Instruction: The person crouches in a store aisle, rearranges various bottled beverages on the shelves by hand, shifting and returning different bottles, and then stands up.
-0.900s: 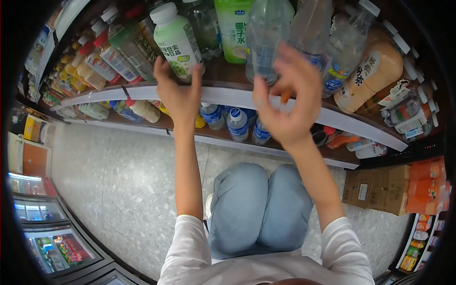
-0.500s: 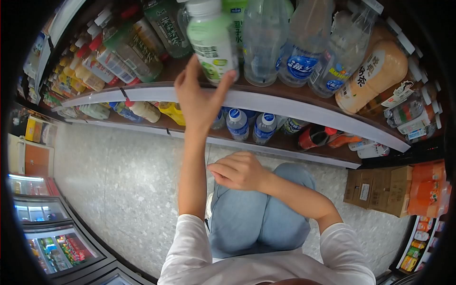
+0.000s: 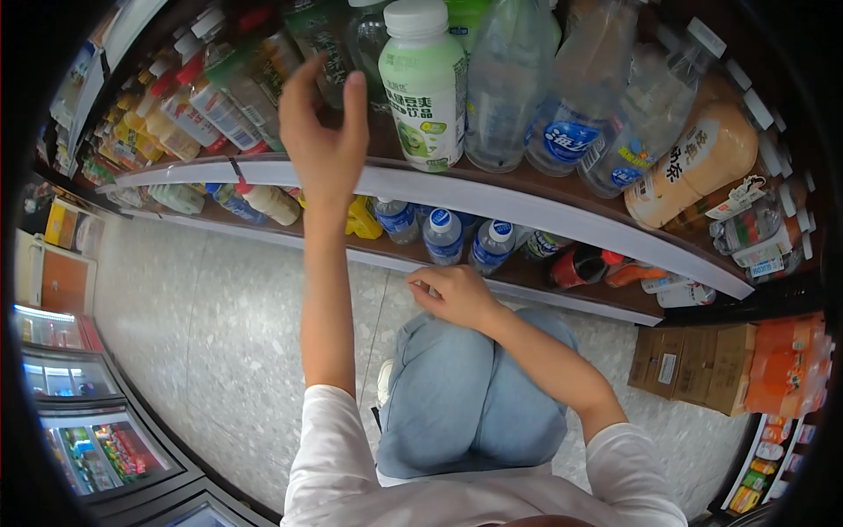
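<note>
"Rightward along the upper shelf [image 3: 386,151] went the mung bean drink bottle [image 3: 423,105], and the left hand [image 3: 327,145] has come off it."

"Where does it stand now?"

"Upright in the front row, just left of a clear plastic bottle [image 3: 507,105]. I can't tell whether they touch. It stands unaided, so I'd judge that placement done."

"And the grip?"

"Left: thumb and fingers spread wide, nothing between them, near a dark green-labelled bottle [image 3: 318,44]. Contact there is unclear. Right hand [image 3: 458,297]: loosely curled over the knees, with nothing visible in it."

"Any edges to mind?"

"White shelf edging [image 3: 457,189] runs just in front of the drink bottle's base. Bare shelf shows to its left, beside the left hand; its right side is crowded. Below, the floor [image 3: 228,307] gives the left arm plenty of room."
</note>
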`<state>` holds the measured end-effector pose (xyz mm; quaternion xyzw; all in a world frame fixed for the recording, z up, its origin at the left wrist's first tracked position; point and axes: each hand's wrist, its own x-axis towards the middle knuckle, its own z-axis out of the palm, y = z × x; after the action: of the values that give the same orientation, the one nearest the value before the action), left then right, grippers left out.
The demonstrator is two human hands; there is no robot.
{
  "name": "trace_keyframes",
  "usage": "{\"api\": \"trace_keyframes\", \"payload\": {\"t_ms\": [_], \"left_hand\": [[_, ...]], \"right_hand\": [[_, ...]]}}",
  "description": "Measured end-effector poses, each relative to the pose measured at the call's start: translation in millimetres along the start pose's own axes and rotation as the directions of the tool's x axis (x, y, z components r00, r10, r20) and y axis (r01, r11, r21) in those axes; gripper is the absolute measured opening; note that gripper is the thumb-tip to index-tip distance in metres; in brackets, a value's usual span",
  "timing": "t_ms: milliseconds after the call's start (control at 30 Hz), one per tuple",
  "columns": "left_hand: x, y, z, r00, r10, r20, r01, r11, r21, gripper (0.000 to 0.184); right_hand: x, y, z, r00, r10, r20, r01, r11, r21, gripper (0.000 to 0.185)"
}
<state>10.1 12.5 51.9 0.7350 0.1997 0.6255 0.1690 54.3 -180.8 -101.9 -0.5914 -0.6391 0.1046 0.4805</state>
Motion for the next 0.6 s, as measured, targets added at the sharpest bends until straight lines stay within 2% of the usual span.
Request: {"api": "trace_keyframes", "payload": {"t_ms": [33, 100, 233, 300, 367, 433, 467, 533, 567, 600], "left_hand": [[14, -5, 0, 1.000, 0.003, -0.006, -0.003, 1.000, 0.002, 0.040], [42, -13, 3, 0.933, 0.339, -0.124, -0.311, 0.929, 0.200, 0.035], [100, 7, 6, 0.926, 0.376, -0.043, -0.363, 0.914, 0.183, 0.036], [117, 12, 13, 0.971, 0.230, 0.071, -0.239, 0.895, 0.377, 0.083], [122, 5, 17, 0.977, 0.186, 0.100, -0.211, 0.885, 0.415, 0.077], [122, 1, 20, 0.983, 0.089, 0.162, -0.158, 0.859, 0.487, 0.064], [121, -2, 19, 0.983, 0.091, 0.161, -0.159, 0.858, 0.488, 0.064], [116, 0, 12, 0.966, 0.208, 0.151, -0.254, 0.854, 0.454, 0.058], [111, 2, 10, 0.967, 0.208, 0.150, -0.254, 0.853, 0.455, 0.058], [106, 4, 8, 0.955, 0.291, 0.066, -0.290, 0.853, 0.434, 0.052]], "right_hand": [[0, 2, -1, 0.998, 0.045, 0.053, -0.044, 0.999, -0.011, 0.015], [0, 6, -1, 0.991, 0.083, 0.103, -0.081, 0.996, -0.023, 0.015], [0, 13, 1, 0.978, 0.150, 0.148, -0.145, 0.989, -0.040, 0.014], [0, 12, -1, 0.974, 0.165, 0.155, -0.158, 0.986, -0.056, 0.013], [3, 12, -3, 0.942, 0.259, 0.215, -0.246, 0.966, -0.084, 0.014], [3, 14, -3, 0.942, 0.255, 0.216, -0.241, 0.966, -0.090, 0.014], [2, 14, -2, 0.942, 0.257, 0.218, -0.242, 0.966, -0.095, 0.014], [3, 13, -3, 0.939, 0.257, 0.228, -0.241, 0.966, -0.094, 0.014], [3, 13, -3, 0.936, 0.260, 0.237, -0.245, 0.965, -0.093, 0.014], [2, 13, -4, 0.936, 0.259, 0.237, -0.244, 0.965, -0.093, 0.014]]}}
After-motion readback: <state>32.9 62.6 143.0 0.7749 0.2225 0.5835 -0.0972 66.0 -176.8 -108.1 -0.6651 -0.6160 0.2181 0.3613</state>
